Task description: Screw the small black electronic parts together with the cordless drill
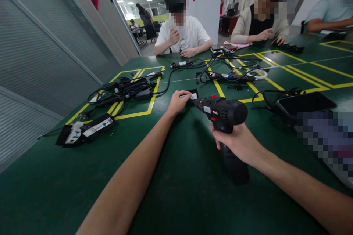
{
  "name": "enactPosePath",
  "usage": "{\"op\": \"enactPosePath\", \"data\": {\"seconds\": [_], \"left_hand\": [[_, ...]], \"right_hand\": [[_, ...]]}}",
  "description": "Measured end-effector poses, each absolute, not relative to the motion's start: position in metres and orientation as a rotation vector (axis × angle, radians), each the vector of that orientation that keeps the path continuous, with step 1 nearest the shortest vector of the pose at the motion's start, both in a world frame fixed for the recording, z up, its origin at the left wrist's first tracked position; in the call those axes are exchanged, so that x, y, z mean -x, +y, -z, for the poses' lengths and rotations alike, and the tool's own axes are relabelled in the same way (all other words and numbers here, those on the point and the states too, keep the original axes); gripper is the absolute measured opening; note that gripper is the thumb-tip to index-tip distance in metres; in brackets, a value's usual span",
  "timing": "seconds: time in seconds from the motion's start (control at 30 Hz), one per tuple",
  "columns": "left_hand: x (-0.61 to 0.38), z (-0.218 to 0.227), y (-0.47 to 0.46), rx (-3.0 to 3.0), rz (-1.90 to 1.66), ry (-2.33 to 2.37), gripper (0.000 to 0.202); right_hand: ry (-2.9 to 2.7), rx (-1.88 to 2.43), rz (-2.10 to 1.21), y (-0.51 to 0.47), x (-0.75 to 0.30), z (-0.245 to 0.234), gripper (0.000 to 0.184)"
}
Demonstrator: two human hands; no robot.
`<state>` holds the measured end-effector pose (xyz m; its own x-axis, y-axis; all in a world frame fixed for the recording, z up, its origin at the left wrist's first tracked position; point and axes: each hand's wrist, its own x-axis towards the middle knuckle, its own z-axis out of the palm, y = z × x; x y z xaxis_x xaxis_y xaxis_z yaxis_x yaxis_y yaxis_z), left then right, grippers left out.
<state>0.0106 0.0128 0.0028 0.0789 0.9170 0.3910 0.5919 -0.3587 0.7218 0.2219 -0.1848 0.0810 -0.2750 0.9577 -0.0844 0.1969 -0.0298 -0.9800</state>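
My right hand [239, 140] is wrapped around the handle of a black cordless drill [217, 109] with red buttons. The drill points left and away from me, its chuck close to my left fingertips. My left hand [178, 102] rests on the table with thumb and fingers closed at a small black piece with a white patch [194, 96]. The chuck's tip meets or nearly meets this piece; the exact contact is too small to make out. Part of the piece lies behind my fingers and the drill.
On the green table [176, 198], a bundle of black cables and tools [124, 90] lies left, near black pieces with white labels [97, 126]. More cables and a pen-like tool [231, 77] lie beyond the drill. A phone [306, 102] is at right. Several people sit across the table.
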Motion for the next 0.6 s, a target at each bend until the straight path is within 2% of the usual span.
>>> {"op": "enactPosePath", "data": {"seconds": [0.6], "left_hand": [[-0.0086,-0.0040,0.0150,-1.999,-1.148,1.463,0.027]], "right_hand": [[-1.504,1.279,-1.376,-0.1859,-0.2202,-0.0834,0.008]]}}
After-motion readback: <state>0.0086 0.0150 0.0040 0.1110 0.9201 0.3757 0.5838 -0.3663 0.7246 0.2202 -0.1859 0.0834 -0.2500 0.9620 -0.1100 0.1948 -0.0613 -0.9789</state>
